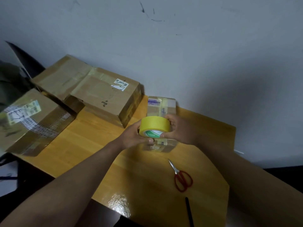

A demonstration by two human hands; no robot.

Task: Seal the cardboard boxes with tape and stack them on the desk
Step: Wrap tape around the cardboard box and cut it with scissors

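Both hands are gripping the yellow tape roll (155, 126) — left hand (132, 136) is wrapping the near-left side with its fingertips curling under the lower rim, right hand (178, 128) is clamping the right side, thumb pressing near the printed core. Neither hand is released or empty. The free end of the tape isn't visible, so can't tell if it's being peeled.

The roll is hovering just above the small box (161, 112), which is sitting on the wooden desk (91, 136) directly under the hands. It's already showing glossy clear tape and a label on top.

Handling, my read: the roll is stiff, light, and smooth on its outer face — best held as it is now, across the rim and core, leaving the outer wrap free for picking the end. The small box is looking light and rigid enough to lift by opposite side walls; the taped faces are probably slippery, so grip bare cardboard edges.

Further out: red-handled scissors (181, 177) are lying on the desk near the right forearm, well apart from the box. A large box (105, 95) is sitting to the left, touching another large box (65, 77) behind it; a third labelled box (32, 120) is overhanging the desk's left edge. A dark pen-like stick (189, 212) is lying at the near edge.
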